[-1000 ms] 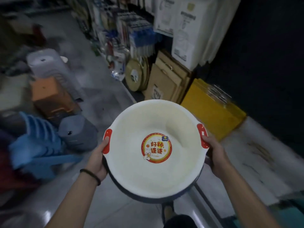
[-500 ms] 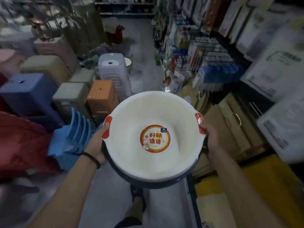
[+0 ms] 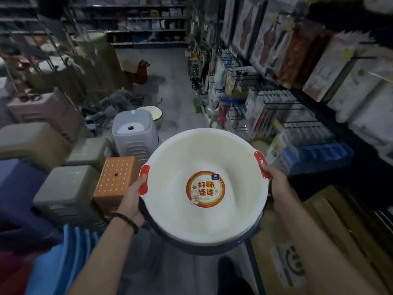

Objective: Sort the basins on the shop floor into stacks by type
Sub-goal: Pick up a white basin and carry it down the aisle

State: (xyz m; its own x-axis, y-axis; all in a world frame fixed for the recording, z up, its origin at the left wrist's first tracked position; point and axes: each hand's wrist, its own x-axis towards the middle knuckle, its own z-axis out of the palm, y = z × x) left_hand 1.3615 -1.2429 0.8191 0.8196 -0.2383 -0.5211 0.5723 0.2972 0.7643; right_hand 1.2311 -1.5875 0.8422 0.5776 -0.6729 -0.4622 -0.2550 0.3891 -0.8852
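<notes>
I hold a white basin (image 3: 191,158) with a dark blue outside, two red handles and a round red-and-yellow sticker in its bottom, level in front of me at waist height. My left hand (image 3: 133,201) grips its left red handle, thumb on top. My right hand (image 3: 276,186) grips the right red handle. Farther down the aisle a cream basin (image 3: 154,112) with a green outside stands on the floor, partly hidden behind a white stool.
Plastic stools crowd the left side: a white stool (image 3: 134,135), an orange stool (image 3: 116,182), grey stools (image 3: 68,188), and blue stools (image 3: 61,260) lying low left. Shelves of packaged goods (image 3: 276,103) line the right, with flat cardboard boxes (image 3: 319,241) below. A narrow grey floor aisle (image 3: 174,81) runs ahead.
My view has swung left and up from the yellow box and shelf foot to the aisle ahead. The basin stays in both hands, held the same way.
</notes>
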